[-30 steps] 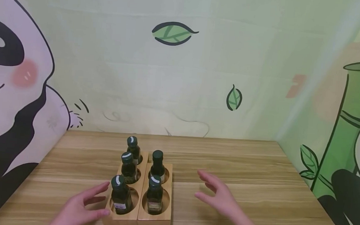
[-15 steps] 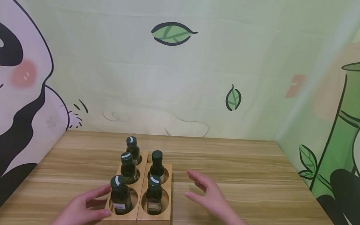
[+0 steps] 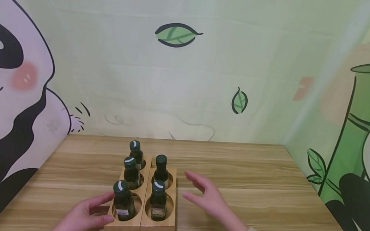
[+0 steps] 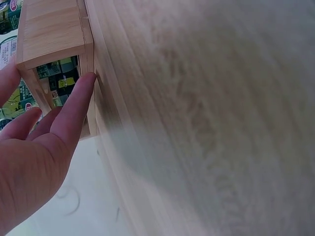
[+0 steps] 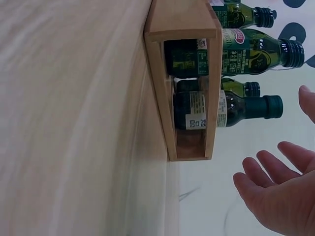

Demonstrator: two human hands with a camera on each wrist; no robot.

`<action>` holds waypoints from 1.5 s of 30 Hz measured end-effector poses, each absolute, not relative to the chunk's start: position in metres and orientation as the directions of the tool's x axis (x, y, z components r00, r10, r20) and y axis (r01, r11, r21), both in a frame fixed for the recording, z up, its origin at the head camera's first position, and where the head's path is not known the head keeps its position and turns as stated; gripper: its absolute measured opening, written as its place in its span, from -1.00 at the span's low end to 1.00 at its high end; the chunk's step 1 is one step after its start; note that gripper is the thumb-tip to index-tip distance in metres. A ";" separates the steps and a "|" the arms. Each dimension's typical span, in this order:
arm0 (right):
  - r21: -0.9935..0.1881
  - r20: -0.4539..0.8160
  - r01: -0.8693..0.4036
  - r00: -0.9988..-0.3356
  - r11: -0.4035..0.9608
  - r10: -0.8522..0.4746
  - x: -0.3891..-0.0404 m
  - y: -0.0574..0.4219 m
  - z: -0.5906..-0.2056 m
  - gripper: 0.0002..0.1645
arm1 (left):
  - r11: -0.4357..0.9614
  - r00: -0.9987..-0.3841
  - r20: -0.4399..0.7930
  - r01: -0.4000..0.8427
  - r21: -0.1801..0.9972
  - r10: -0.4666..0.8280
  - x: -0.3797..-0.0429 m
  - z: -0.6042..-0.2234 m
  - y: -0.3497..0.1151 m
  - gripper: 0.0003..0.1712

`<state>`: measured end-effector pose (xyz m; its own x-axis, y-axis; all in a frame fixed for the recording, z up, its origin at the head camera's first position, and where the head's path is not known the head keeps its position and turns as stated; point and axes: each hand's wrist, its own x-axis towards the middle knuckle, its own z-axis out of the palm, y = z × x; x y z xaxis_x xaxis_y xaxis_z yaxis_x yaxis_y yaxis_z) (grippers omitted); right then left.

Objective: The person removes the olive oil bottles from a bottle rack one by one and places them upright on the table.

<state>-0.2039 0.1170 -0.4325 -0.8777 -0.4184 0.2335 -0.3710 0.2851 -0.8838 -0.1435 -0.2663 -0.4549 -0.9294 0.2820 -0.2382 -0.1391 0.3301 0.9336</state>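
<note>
Two narrow wooden bottle racks stand side by side, the left rack [image 3: 122, 229] touching the right rack [image 3: 157, 230]. Upright in round holes are dark green glass bottles: three in the left row, its front bottle [image 3: 124, 205] nearest, and two in the right row, with a front bottle [image 3: 158, 203] and a slimmer back bottle [image 3: 161, 169]. My left hand [image 3: 81, 213] touches the left rack's outer side, thumb at the front corner; the left wrist view shows fairly straight fingers [image 4: 74, 108] along its open side. My right hand [image 3: 210, 198] hovers right of the racks, fingers spread and holding nothing.
The racks rest on a wood-grain table [image 3: 248, 169], left of its middle. Behind it and at both sides hangs a pale green cloth backdrop [image 3: 117, 76] printed with pandas, leaves and bamboo.
My right hand has moved left, closer to the right rack. The left hand has shifted slightly in against the left rack. Racks and bottles keep their places.
</note>
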 end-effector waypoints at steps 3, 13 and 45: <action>-0.883 0.242 -0.381 -0.870 0.274 -0.430 -0.205 0.113 -0.432 -0.21 | 0.342 -0.932 -0.230 -0.127 0.931 0.280 -0.143 -0.454 -0.266 -0.07; -0.893 0.252 -0.395 -0.836 0.214 -0.487 -0.200 0.094 -0.421 -0.25 | 0.371 -0.939 -0.207 -0.095 0.924 0.274 -0.143 -0.453 -0.265 -0.06; -0.917 0.254 -0.368 -0.833 0.151 -0.492 -0.186 0.053 -0.427 -0.45 | 0.343 -0.934 -0.244 -0.146 0.928 0.262 -0.143 -0.453 -0.262 -0.05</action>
<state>-0.1860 0.0528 -0.4267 -0.8329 -0.4919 0.2536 -0.3685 0.1510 -0.9173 -0.1425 -0.2616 -0.4531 -0.9337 0.2621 -0.2440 -0.1463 0.3427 0.9280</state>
